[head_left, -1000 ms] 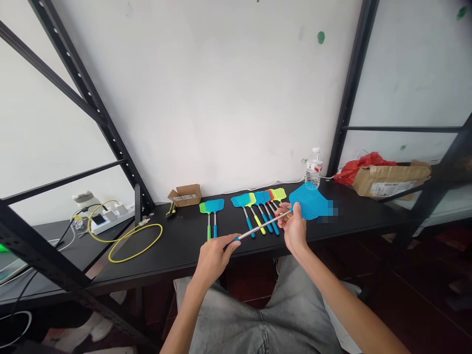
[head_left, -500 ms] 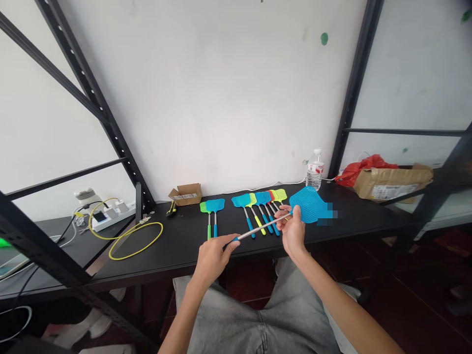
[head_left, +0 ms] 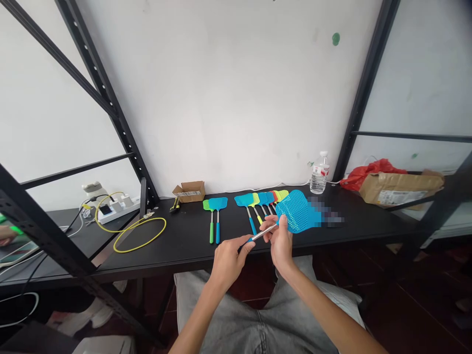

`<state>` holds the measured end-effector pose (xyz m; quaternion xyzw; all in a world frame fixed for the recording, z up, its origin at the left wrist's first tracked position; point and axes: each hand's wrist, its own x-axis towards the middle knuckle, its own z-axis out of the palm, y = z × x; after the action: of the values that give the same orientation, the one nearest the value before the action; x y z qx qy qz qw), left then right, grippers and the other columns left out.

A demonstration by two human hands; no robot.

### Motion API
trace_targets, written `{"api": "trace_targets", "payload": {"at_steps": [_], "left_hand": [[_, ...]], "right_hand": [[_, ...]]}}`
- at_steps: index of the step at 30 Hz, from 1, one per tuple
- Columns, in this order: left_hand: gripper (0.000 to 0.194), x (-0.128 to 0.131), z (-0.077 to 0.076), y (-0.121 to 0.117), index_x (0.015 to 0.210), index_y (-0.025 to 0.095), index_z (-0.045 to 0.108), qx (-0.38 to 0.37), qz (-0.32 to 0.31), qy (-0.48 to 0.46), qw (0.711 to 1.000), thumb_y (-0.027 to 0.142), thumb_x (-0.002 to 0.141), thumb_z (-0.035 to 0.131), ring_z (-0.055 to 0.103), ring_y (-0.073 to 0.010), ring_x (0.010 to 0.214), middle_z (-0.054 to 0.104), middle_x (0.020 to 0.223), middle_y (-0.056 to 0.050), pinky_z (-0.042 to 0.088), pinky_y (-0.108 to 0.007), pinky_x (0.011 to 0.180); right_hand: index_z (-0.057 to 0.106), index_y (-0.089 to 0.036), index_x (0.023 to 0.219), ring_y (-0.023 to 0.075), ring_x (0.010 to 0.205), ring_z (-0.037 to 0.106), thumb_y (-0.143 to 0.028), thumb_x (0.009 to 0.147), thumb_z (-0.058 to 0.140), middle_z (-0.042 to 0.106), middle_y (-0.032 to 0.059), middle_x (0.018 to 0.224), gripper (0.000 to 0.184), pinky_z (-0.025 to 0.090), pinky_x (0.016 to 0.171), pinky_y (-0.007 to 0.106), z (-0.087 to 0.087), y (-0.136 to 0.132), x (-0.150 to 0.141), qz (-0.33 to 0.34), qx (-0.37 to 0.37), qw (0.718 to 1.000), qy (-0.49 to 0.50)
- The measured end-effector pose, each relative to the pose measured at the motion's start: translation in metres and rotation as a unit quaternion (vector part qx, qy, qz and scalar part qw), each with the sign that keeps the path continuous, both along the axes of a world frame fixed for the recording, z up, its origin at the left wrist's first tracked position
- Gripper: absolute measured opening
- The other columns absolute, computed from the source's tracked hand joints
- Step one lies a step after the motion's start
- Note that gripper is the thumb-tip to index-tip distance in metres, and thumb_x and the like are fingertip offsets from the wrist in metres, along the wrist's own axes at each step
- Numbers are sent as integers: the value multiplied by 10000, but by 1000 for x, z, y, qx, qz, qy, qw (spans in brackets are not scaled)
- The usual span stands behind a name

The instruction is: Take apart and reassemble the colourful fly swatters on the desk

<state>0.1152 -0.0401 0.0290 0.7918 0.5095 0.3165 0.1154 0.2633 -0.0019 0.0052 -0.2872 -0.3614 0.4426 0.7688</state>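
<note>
Pinching a lightweight blue plastic fly swatter (head_left: 295, 211) above the black counter (head_left: 184, 246): left fingers (head_left: 245, 244) hold the slim metal shaft (head_left: 263, 232) near its end, right fingers (head_left: 268, 233) close just below the flexible mesh head, the steadiest hold.

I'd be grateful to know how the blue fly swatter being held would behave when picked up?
The blue fly swatter should feel light, its head being thin perforated plastic that probably flexes. Its slim metal shaft looks fairly stiff.

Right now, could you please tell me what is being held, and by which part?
A blue fly swatter: the left hand holds the handle's blue end, and the right hand holds the metal shaft just below the mesh head.
</note>
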Motion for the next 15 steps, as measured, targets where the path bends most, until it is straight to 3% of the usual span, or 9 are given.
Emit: {"api": "trace_targets", "payload": {"at_steps": [7,15], "left_hand": [[473,1,2,0,1104,273,710,-15,-7,8,1000,521,985,324,600,-167,616,683,705,-10,329,-228,549],[450,5,3,-5,1220,237,627,-52,-54,-41,996,510,968,374,489,-139,505,608,636,12,311,-234,518]], "right_hand": [[645,-181,866,124,492,494,-668,880,462,644,52,676,521,348,433,258,-1,3,10,14,-23,1000,-12],[669,-183,801,122,474,492,-692,829,517,653,58,677,531,333,434,275,12,9,18,21,-43,999,-9]]}}
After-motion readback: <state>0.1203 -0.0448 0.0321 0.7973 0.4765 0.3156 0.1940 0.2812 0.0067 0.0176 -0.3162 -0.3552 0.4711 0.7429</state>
